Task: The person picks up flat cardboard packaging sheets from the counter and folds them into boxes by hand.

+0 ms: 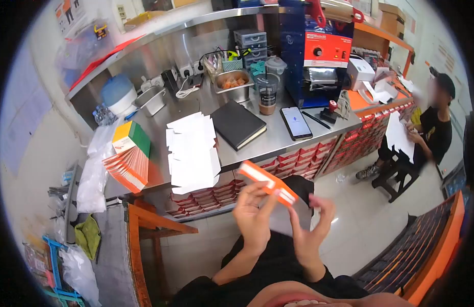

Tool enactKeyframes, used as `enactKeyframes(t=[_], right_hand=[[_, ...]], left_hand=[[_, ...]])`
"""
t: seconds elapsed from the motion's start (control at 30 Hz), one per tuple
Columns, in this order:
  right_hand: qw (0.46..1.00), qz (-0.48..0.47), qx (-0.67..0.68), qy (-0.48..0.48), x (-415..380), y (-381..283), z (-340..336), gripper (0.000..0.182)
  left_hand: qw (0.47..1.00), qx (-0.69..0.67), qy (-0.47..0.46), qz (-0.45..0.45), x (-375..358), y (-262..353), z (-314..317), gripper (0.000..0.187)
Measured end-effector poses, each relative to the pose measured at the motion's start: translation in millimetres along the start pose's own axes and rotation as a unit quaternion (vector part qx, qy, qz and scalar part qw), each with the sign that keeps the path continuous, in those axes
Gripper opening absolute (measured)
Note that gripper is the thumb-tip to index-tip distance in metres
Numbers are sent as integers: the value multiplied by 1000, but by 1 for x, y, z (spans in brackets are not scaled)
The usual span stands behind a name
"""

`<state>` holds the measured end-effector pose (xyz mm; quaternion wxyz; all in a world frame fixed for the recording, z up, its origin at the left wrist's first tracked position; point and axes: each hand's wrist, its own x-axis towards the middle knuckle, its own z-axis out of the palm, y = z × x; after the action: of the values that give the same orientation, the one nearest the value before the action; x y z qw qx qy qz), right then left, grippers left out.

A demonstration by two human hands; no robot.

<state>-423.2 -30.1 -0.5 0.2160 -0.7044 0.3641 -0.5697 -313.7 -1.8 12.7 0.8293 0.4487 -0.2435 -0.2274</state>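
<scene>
In front of my body I have a small orange and white cardboard box (265, 180), tilted. My left hand (253, 217) is closed around its near side, fingers and thumb gripping it. My right hand (311, 233) is just right of the box, thumb and fingers spread apart, the thumb tip right at the box's lower end. Behind and below the hands, a pale flat sheet (284, 219) shows over my dark clothing. On the steel counter (191, 105) ahead lies a stack of flat white cardboard blanks (192, 153).
A row of orange folded boxes (127, 169) stands on the left by a green and yellow box (132, 137). The counter also holds a black notebook (238, 124), phone (296, 123), drink cup (267, 94) and blue machine (319, 61). Another person (434, 117) sits at right holding white card.
</scene>
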Motion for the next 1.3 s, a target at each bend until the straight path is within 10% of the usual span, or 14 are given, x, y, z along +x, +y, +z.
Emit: enactKeyframes(t=[0.13, 0.3, 0.4, 0.67, 0.77, 0.83, 0.9, 1.0, 1.1, 1.3], right_hand=[[968, 117, 215, -56, -42, -9, -15, 22], [685, 364, 622, -107, 11, -2, -18, 72], [572, 404, 711, -63, 49, 13, -35, 50], [743, 336, 578, 6, 38, 49, -51, 39], [806, 303, 507, 37, 36, 44, -47, 35], [853, 275, 435, 85, 30, 31, -43, 30], [901, 253, 329, 127, 17, 25, -31, 32], [911, 245, 323, 74, -3, 14, -23, 36], [904, 209, 373, 22, 8, 10, -31, 41], [843, 331, 408, -112, 23, 31, -82, 24]], left_hand=[[990, -107, 41, 88, 0, 26, -5, 27], [984, -159, 11, 78, -10, 35, 5, 22], [984, -173, 4, 38, -5, 39, 8, 19], [972, -232, -26, 13, 18, 26, -59, 36], [997, 67, -14, 18, 10, 23, -50, 56], [813, 503, 51, 289, -5, 20, -35, 87], [663, 643, -77, 375, -24, 20, -24, 74], [665, 504, -268, 482, -23, 6, -3, 46], [700, 370, -279, 543, -6, -16, 1, 22], [607, 318, -329, 649, 10, -12, -6, 21]])
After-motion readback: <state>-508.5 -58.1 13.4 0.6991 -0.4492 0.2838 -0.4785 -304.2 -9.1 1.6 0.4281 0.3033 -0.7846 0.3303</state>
